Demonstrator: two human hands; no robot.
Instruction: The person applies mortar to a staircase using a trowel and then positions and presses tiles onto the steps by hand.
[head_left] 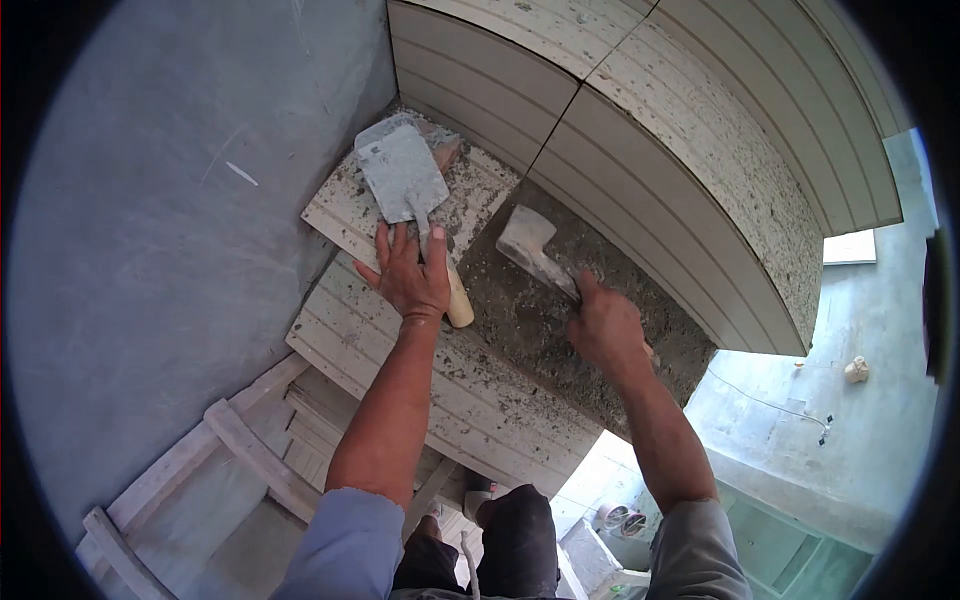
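A flat trowel with a pale wooden handle lies on a tile piece in the corner by the wall. My left hand rests beside its handle, fingers spread and pointing up the frame. My right hand is wrapped round the handle of a second tool with a broad, mortar-smeared metal head. That head is over the dark mortar bed on the step. The end of the right tool's handle shows just below my fist.
Curved tiled steps rise at the upper right. A grey wall stands at the left. Crumbs litter the lower tread. Wooden framing is below left, and a lower floor shows at the right.
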